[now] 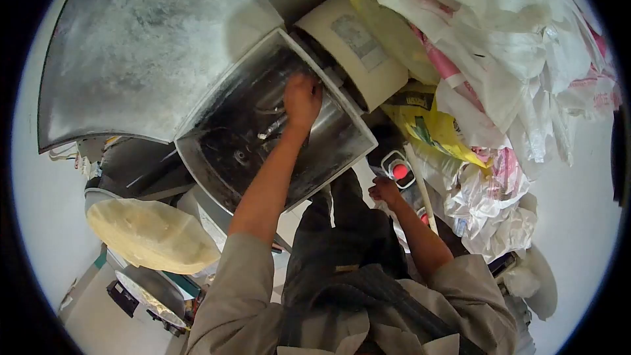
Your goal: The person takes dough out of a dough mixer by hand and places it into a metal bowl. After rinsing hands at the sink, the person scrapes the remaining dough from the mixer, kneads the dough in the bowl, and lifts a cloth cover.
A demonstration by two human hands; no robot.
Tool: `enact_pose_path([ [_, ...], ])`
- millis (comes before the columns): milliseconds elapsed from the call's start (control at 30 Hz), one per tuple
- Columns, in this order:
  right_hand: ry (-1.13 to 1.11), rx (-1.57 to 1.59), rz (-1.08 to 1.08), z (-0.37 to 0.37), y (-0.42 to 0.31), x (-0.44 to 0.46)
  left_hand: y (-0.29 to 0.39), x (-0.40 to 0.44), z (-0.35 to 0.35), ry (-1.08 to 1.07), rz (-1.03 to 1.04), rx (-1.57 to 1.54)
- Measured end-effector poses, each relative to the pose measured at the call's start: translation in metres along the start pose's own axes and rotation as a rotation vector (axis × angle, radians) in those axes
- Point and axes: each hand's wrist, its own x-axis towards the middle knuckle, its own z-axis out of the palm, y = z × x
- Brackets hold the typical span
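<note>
My left hand [302,100] reaches down into a deep metal tub [338,135], near its far right wall. Its fingers are closed, and the back of the hand hides whatever may be in them. Close by, a small metal fitting with a pale tip [271,128] lies inside the dark, stained tub. A broad metal lid [151,46] stands raised at the tub's left side. My right hand [384,190] hangs outside the tub, fingers curled, with nothing visible in them. It is nearest to a clear container with a red cap [399,171].
A beige rounded motor housing [358,49] adjoins the tub's right side. White plastic sacks [486,46] and a yellow bag [437,128] crowd the right. A pale stick [420,187] leans beside the containers. At lower left are a yellowish covered round thing [151,235] and a metal bowl [154,292].
</note>
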Motion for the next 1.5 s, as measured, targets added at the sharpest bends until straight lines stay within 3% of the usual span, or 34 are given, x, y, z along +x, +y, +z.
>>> enact_pose_path([
  [300,0.016,0.028,-0.037,-0.005,-0.015,0.0,0.017,-0.028,-0.014,-0.263,0.274,0.158],
  [333,0.019,0.03,-0.038,-0.008,-0.015,0.003,0.028,-0.034,-0.017,-0.228,0.139,0.048],
  [367,-0.019,-0.148,-0.19,-0.011,-0.013,0.004,0.04,-0.04,-0.02,-0.198,0.003,-0.061],
  [400,-0.044,-0.237,-0.262,-0.013,-0.007,0.007,0.049,-0.05,-0.018,-0.206,0.002,-0.06],
  [467,-0.045,-0.306,-0.334,-0.019,0.005,0.017,0.058,-0.066,-0.01,-0.086,-0.345,-0.387],
  [500,-0.051,-0.32,-0.348,-0.019,0.005,0.014,0.058,-0.072,-0.011,-0.092,-0.346,-0.385],
  [533,-0.056,-0.333,-0.363,-0.019,0.005,0.011,0.058,-0.078,-0.011,-0.106,-0.725,-0.812],
  [567,-0.061,-0.346,-0.378,-0.018,0.005,0.008,0.057,-0.082,-0.011,-0.124,-0.903,-1.037],
  [633,0.035,0.092,0.012,-0.007,-0.013,-0.013,0.07,-0.075,-0.025,-0.035,-1.25,-1.428],
  [667,0.033,0.091,0.011,-0.006,-0.015,-0.017,0.076,-0.07,-0.033,0.046,-1.396,-1.614],
  [833,0.098,-0.005,-0.021,-0.007,-0.002,-0.018,0.015,-0.041,-0.036,0.038,-1.257,-1.323],
  [900,0.095,-0.024,-0.032,-0.008,-0.002,-0.023,0.004,-0.018,-0.038,-0.064,-1.16,-1.102],
  [1033,0.045,-0.156,-0.056,-0.015,0.003,-0.02,-0.012,0.001,-0.022,-0.248,-1.156,-1.051],
  [1133,0.099,-0.054,-0.022,-0.018,0.008,-0.017,-0.013,0.006,-0.017,-0.364,-1.221,-0.933],
  [1167,0.095,-0.056,-0.019,-0.022,0.015,-0.012,-0.012,0.006,-0.015,-0.426,-1.097,-0.738],
  [1200,0.037,-0.271,-0.22,-0.037,0.037,0.008,-0.013,0.006,-0.011,-0.483,-0.964,-0.545],
  [1267,-0.024,-0.485,-0.421,-0.038,0.034,0.008,-0.017,0.002,-0.004,-0.431,-0.902,-0.48],
  [1333,0.066,-0.077,-0.036,-0.02,-0.005,-0.024,-0.017,-0.001,0.0,-0.382,-0.841,-0.418],
  [1500,0.037,-0.052,-0.041,-0.018,-0.004,-0.019,-0.016,-0.007,0.004,-0.208,-0.745,-0.391],
])
